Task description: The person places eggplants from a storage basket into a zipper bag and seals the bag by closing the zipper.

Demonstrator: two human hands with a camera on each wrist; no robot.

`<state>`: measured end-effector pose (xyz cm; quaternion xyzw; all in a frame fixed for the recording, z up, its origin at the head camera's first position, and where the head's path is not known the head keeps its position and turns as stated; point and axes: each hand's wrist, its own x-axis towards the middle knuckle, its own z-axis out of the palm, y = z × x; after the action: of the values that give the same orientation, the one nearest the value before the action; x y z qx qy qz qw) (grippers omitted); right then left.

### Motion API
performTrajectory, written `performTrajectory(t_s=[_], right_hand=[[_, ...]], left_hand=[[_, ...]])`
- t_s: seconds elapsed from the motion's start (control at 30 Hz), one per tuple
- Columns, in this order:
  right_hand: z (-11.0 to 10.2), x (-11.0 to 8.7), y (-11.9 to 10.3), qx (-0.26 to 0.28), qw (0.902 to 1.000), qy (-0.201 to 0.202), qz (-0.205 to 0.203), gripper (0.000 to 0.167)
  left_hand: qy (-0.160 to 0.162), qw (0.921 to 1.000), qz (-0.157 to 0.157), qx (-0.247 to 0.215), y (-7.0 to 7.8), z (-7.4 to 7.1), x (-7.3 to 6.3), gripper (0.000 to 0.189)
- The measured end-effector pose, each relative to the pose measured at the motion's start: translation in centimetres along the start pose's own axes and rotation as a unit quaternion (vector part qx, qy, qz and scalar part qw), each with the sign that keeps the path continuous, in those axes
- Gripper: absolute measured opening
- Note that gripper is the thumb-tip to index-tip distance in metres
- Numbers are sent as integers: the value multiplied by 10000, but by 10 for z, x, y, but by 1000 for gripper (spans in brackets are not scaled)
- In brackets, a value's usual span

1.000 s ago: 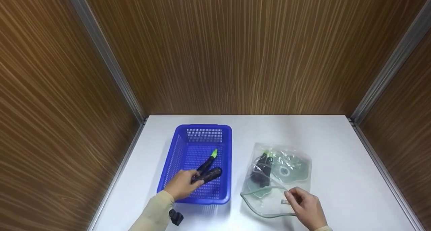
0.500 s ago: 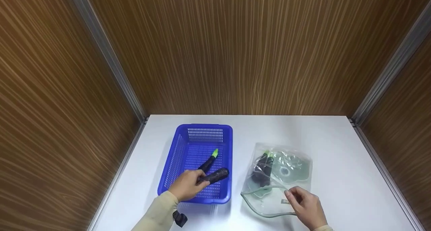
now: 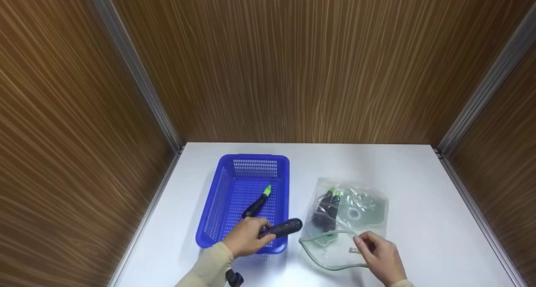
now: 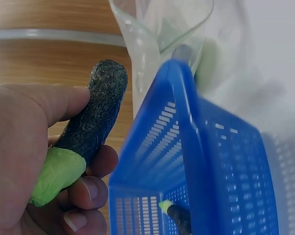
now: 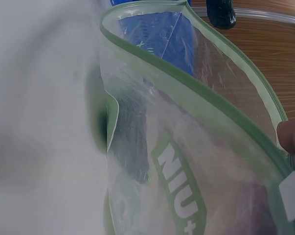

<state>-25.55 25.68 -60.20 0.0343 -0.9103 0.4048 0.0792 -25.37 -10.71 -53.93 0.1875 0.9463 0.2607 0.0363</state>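
My left hand (image 3: 246, 237) holds a dark eggplant (image 3: 288, 227) with a light green stem end, over the near right rim of the blue basket (image 3: 285, 190). In the left wrist view the thumb and fingers wrap the stem end, and the blunt dark end sticks out. A second eggplant (image 3: 256, 205) lies on the basket floor. With thumb and fingers my right hand (image 3: 382, 257) pinches the green-edged mouth of a clear zip bag (image 3: 372, 232). That mouth gapes in the right wrist view. Dark eggplants (image 3: 327, 211) lie inside the bag.
The basket and bag stand side by side on a white table (image 3: 414, 195), a narrow strip apart. Wood-grain panels (image 3: 293, 69) rise at the back and both sides. A small black device (image 3: 234, 278) is on the left wrist.
My left hand has lifted one eggplant from beside the other and moved it right, to the basket's rim near the bag. The right hand and bag have stayed in place.
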Motion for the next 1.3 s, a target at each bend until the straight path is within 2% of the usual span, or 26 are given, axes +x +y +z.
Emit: performTrajectory(t_s=[0.3, 0.47, 0.67, 0.93, 1.3], right_hand=[[3, 1, -1, -39, 10000, 45, -32, 18], [3, 1, -1, -18, 10000, 39, -17, 18], [3, 1, -2, 0, 10000, 25, -32, 21], [4, 3, -3, 77, 9997, 148, -176, 18], [9, 6, -5, 183, 9972, 397, -604, 19]], left_hand=[[-82, 9996, 268, 19, 16, 9, 2, 24], [-65, 9980, 615, 97, 27, 18, 5, 22], [-6, 9946, 964, 396, 38, 29, 10, 20], [-124, 9942, 1005, 355, 47, 38, 13, 20], [-137, 9905, 1273, 500, 63, 54, 18, 16]])
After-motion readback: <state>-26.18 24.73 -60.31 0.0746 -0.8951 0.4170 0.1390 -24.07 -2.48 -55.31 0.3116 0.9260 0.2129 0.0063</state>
